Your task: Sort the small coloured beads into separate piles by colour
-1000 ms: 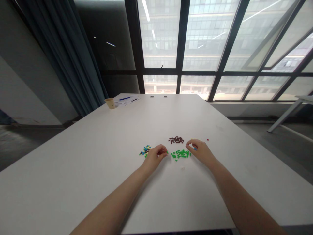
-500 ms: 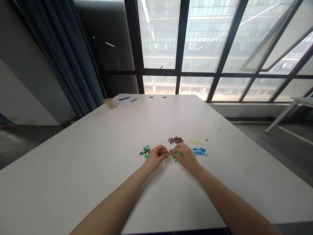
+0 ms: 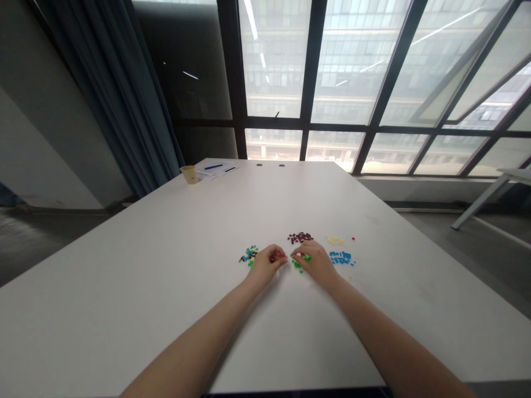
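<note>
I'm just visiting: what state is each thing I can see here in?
Left hand: fingers curled; any hold unclear.
Right hand: fingers drawn together; any hold unclear.
Mixed pieces: colours jumbled together.
Green pieces: loose, partly hidden by the right hand.
Brown pieces: loosely clustered.
Blue pieces: loosely clustered.
Yellow pieces: loosely spread.
Red piece: lying apart.
Cup: upright.
Blue pen: lying on papers.
Curtain: hanging in folds.
Right-hand window pane: tilted open.
</note>
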`<state>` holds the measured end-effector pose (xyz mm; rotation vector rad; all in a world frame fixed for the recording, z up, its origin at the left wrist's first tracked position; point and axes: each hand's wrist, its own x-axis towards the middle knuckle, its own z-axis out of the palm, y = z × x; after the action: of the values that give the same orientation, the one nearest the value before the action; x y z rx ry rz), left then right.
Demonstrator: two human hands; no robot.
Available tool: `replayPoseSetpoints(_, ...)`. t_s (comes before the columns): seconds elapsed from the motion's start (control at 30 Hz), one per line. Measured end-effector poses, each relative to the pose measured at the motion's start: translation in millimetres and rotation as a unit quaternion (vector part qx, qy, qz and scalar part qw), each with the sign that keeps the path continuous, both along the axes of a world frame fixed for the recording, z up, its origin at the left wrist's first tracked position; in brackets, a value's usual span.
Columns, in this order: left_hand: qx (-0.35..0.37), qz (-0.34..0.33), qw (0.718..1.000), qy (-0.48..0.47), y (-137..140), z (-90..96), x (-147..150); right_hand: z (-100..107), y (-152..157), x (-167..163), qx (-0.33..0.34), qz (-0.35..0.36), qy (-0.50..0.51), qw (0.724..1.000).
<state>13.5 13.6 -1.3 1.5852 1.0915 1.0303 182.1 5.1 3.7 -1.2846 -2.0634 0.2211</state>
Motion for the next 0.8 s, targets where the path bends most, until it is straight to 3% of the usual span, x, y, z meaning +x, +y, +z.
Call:
replayPoseSetpoints(0.17,0.020,0.009,1.000,0.018,1,-0.1,-2,-10,6,2,-0.028,-0.100,-0.081,0.991)
replayPoseSetpoints(0.33,0.025,0.022,0.999,0.021,3,0.5,-4,-12,4,0,-0.045,-0.102,-0.112,0.987)
replayPoseSetpoints(0.5,0.051,0.086,0.993,0.055,16,8.3,-25,-8,5,8,-0.046,-0.113,-0.061,0.991)
replayPoseSetpoints(0.67,0.114,0.184,0.954,0.206,35,10.0,-60,-3,7,28,-0.042,-0.119,-0.002,0.992)
replayPoseSetpoints(0.8,0.143,0.178,0.914,0.335,42,-0.6,-71,0,7,43,-0.051,-0.134,0.030,0.989)
